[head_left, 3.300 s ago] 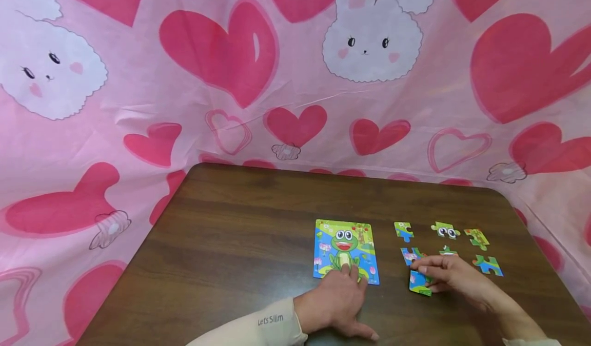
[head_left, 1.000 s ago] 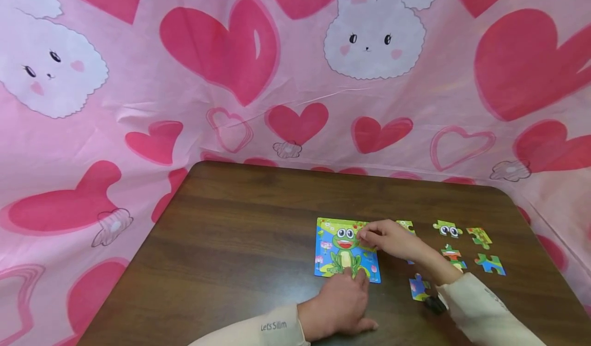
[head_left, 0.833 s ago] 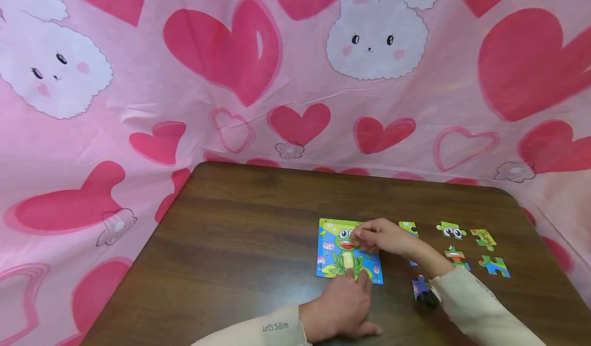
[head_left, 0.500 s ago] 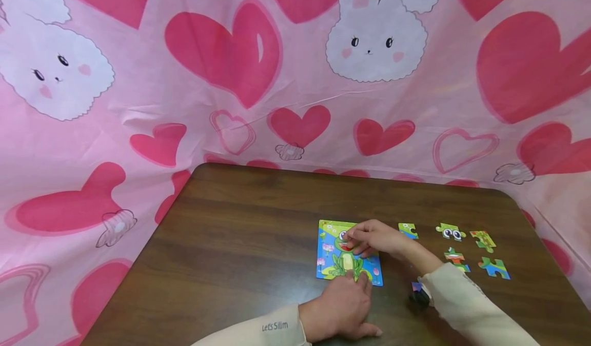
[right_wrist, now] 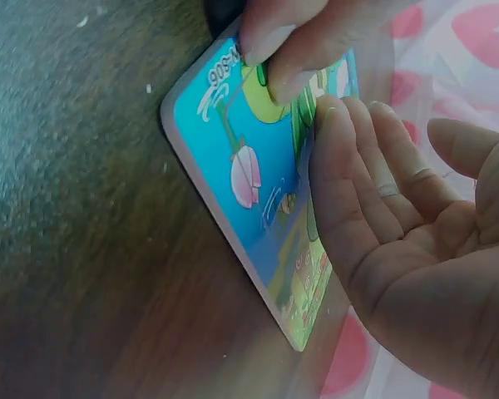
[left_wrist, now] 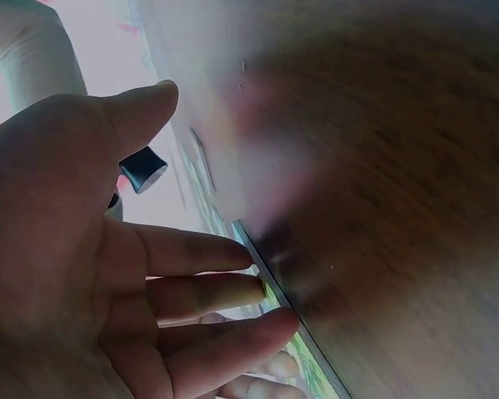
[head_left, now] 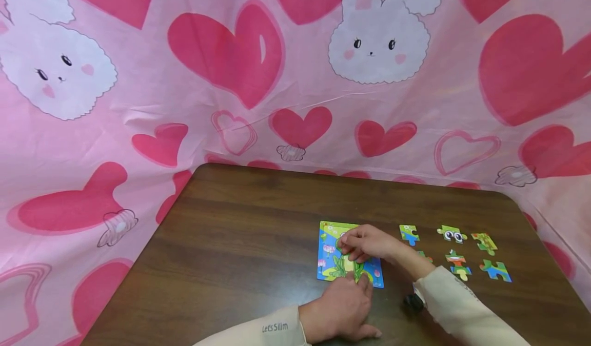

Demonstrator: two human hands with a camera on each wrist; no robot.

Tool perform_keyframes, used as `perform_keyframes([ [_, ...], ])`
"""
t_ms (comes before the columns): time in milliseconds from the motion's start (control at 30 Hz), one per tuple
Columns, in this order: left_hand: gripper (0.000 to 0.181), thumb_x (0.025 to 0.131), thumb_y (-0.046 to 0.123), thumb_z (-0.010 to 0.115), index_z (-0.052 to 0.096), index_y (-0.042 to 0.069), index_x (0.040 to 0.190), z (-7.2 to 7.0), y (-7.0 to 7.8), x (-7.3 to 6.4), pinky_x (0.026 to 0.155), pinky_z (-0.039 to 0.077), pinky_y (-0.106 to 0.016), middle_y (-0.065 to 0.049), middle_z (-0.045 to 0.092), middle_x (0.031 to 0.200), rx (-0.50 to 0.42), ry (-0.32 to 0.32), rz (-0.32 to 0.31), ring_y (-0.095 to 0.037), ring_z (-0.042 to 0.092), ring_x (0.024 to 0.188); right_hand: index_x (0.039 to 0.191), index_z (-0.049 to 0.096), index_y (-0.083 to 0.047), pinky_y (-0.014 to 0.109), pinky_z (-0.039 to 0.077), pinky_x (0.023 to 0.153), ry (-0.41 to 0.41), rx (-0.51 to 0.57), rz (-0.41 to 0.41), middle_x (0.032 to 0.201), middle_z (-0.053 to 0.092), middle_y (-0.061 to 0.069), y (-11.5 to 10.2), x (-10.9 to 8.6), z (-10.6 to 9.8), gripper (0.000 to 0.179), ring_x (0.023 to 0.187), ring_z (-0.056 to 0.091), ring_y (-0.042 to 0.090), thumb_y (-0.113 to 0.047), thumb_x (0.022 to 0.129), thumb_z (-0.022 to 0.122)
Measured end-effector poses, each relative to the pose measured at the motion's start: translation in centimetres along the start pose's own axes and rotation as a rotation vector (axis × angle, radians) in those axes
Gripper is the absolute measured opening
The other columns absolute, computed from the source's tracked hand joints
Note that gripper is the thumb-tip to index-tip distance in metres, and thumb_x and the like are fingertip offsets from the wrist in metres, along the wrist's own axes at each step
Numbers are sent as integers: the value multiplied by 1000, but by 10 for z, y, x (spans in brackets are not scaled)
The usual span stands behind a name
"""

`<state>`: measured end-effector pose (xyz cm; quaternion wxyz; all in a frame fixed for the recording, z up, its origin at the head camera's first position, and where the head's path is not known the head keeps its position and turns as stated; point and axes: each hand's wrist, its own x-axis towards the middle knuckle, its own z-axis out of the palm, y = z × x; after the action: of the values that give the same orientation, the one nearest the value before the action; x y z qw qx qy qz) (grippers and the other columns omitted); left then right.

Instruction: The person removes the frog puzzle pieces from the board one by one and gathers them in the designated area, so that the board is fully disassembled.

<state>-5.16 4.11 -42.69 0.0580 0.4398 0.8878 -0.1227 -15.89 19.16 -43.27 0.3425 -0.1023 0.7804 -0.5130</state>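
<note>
A frog jigsaw puzzle (head_left: 327,265) lies flat on the wooden table. My left hand (head_left: 342,302) rests its fingertips on the puzzle's near edge, fingers extended, thumb out to the side. Over the middle of the frog picture is my right hand (head_left: 367,244), bent fingers touching the surface and covering much of the frog. In the right wrist view the right thumb (right_wrist: 461,145) stands apart from the fingers, and no loose piece shows between them. The left wrist view has the left fingertips along the puzzle edge (left_wrist: 316,353).
Several loose pieces lie to the right, among them one with eyes (head_left: 452,235), one with the mouth (head_left: 457,265) and a blue-green one (head_left: 495,270). A sleeve (head_left: 461,305) and a black wrist device (head_left: 413,303) partly hide others. Pink heart-print cloth (head_left: 295,79) hangs behind the table.
Earlier, the right hand held a corner piece among the loose ones; that piece was left on the table. The right hand moved left onto the puzzle, then across towards its middle. The left hand stayed put.
</note>
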Motion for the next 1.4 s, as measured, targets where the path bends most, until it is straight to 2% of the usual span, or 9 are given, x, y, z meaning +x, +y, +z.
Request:
perform_keyframes([
  [167,82,87,84,45,62,18,132,1,1,-1,63,51,-21,5,60,130,24,31,-1,-12,60,101,109,73,0,31,59,65,-42,-77,-33,95,72,9,-3,-1,8,31,68,68,14,-25,105,55],
  [367,78,87,83,43,66,19,125,1,-1,-1,64,49,-22,6,62,121,56,62,15,-10,58,93,102,75,0,32,58,65,-35,-185,-92,94,73,10,-10,-2,12,28,66,63,13,-19,105,55],
  [500,76,89,82,44,68,20,126,1,-3,-1,65,51,-22,7,63,123,33,73,33,-12,59,101,102,75,2,29,55,64,-48,-190,-113,92,72,12,-9,-3,12,27,66,60,13,-15,104,55],
  [667,75,90,80,45,65,21,131,-1,-4,2,67,53,-23,9,61,128,-28,39,46,-15,58,109,102,75,1,26,52,62,-83,-223,-156,84,69,12,-6,-4,14,20,66,57,11,-11,101,59],
  [900,72,87,80,49,66,21,125,-4,1,3,66,51,-23,10,62,115,-37,9,-6,-10,59,92,106,76,-5,22,48,66,1,-380,-221,94,75,4,-4,-5,15,17,73,57,8,-13,98,63],
  [1100,60,87,79,53,71,25,107,-5,2,2,68,52,-25,11,63,107,-81,10,-24,-9,62,91,104,76,-4,23,49,63,11,-345,-190,87,74,4,-5,-8,15,19,73,59,12,-13,100,61],
  [1200,61,88,78,52,71,24,109,-4,2,2,75,54,-25,11,64,112,-102,-5,-29,-9,64,99,101,76,-4,23,49,63,15,-346,-179,86,73,4,-6,-8,17,20,74,59,12,-14,101,60],
  [1300,61,88,78,53,71,24,110,-3,1,2,73,56,-26,11,64,114,-122,-5,-40,-11,64,104,99,77,-4,22,49,63,15,-365,-189,85,73,3,-6,-7,17,21,73,58,11,-13,101,58],
  [1400,56,88,76,55,74,25,101,-2,0,2,65,55,-27,11,65,106,-124,32,-33,-11,64,97,96,77,-6,21,47,64,20,-405,-210,82,71,1,-7,-6,17,22,70,55,7,-13,101,57],
])
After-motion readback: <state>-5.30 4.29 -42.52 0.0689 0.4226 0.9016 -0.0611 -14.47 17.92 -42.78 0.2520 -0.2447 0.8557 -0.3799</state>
